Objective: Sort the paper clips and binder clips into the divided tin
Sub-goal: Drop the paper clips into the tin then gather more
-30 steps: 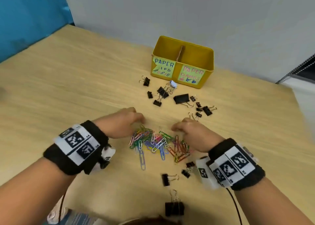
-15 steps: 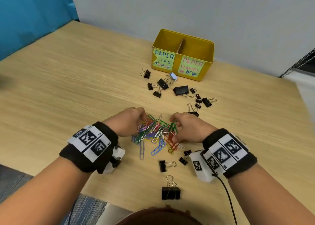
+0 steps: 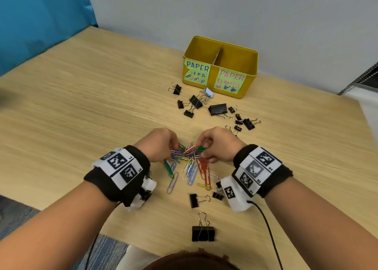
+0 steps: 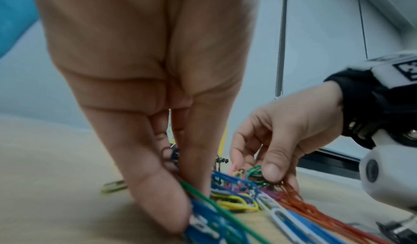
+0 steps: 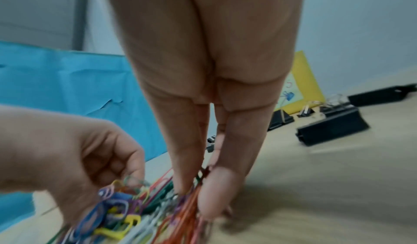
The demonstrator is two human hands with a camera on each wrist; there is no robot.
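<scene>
Nothing seen sorted into tin (image 3: 219, 79) yet; paper clips (image 3: 189, 161) pinched in bunch by left hand (image 3: 158, 145) & right hand (image 3: 217, 144), binder clips (image 3: 217, 109) left on table.

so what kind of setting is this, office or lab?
Probably an office or study desk: a light wooden table against a plain grey wall, a blue partition at the left, and stationery out, coloured paper clips and a hand-labelled yellow tin.
</scene>
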